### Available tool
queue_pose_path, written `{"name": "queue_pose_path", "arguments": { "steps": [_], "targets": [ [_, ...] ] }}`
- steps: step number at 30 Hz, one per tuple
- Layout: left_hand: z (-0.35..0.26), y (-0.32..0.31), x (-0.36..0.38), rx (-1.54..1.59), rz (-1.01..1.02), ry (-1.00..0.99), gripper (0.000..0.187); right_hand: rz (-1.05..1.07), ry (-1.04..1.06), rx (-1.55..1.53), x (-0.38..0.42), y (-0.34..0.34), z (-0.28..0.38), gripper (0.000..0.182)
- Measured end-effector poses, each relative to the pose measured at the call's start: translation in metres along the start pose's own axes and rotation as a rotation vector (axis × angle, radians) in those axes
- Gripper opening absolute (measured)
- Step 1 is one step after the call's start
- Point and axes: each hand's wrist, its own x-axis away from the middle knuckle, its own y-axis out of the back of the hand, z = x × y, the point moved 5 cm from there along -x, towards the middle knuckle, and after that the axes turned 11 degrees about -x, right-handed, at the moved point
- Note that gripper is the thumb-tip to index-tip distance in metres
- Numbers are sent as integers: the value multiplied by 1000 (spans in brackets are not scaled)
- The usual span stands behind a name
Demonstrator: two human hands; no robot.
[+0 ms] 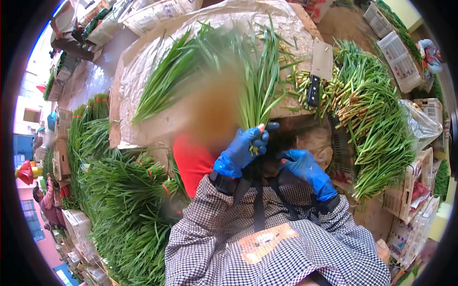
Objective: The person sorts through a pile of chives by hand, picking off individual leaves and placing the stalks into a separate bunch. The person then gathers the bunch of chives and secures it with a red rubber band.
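My left hand (248, 148), in a blue glove, is closed around the lower ends of a small bunch of garlic chives (257, 90). Their long leaves point away from me over the table, and the cut ends stick out below my fingers. My right hand (305, 169), also gloved in blue, is to the right of the bunch and apart from it. Its fingers are curled with the thumb against them; whatever they may hold is hidden. A cleaver (320, 66) with a black handle lies by the table's right edge, on cut stalk ends.
Loose chives (167, 81) lie across the covered table (131, 62). A large heap of stalks (377, 119) stands on the right, above a crate (343, 152). Red-banded bundles (129, 200) are piled on the left. A blurred person in red (193, 162) is close to my left arm.
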Motion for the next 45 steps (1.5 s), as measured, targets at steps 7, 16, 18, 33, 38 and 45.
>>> {"name": "queue_pose_path", "arguments": {
  "steps": [7,16,18,33,38,45],
  "targets": [
    [-30,-8,28,-500,-167,-37,28,72,-70,-499,-22,-13,37,18],
    [-141,3,63,-1799,-351,-491,30,106,14,-420,-35,-30,58,17],
    [-190,-17,80,-2084,-390,-667,37,133,-24,-482,-36,-37,57,17],
    [-249,235,151,-2313,-926,-116,31,120,29,-292,-65,-54,51,18],
    [-253,233,153,-2307,-905,87,50,148,-16,-219,-76,-63,65,18],
    [-263,204,156,-2390,-943,247,89,178,-186,-443,-93,-51,105,15]
  ]
}}
